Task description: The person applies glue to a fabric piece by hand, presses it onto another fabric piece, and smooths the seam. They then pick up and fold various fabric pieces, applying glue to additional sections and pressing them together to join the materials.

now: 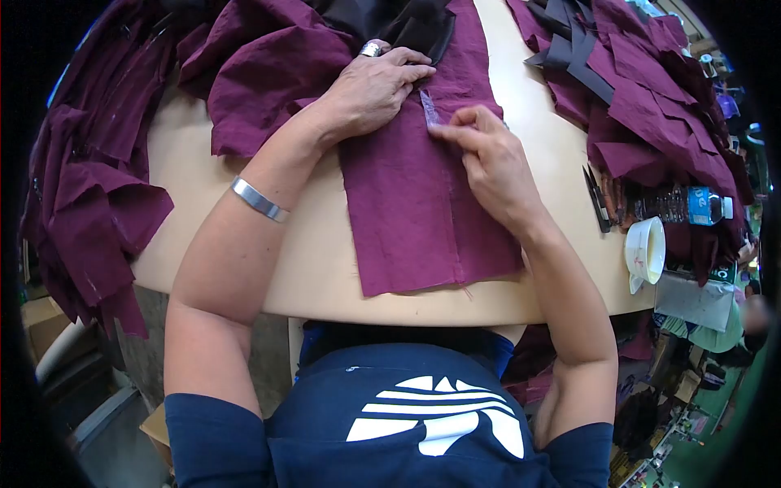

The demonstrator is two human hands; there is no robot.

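A long panel of plum-coloured fabric (403, 220) lies over the table in front of me, with a seam running down its length. My left hand (376, 91) rests on the cloth with its fingers stretched out towards the right, beside a piece of black fabric (423, 34). Between thumb and forefinger, my right hand (492, 159) pinches the lower end of a narrow, translucent whitish strip (428, 108). The strip stands out against the plum cloth, just below the left fingertips.
Plum fabric (252, 73) is bunched at the upper left, and more pieces (98, 187) hang over the table's left side. A stacked pile (651, 106) lies at the right, near thread snips (596, 199), a water bottle (691, 206) and a white cup (645, 250). The pale table (293, 285) curves towards me.
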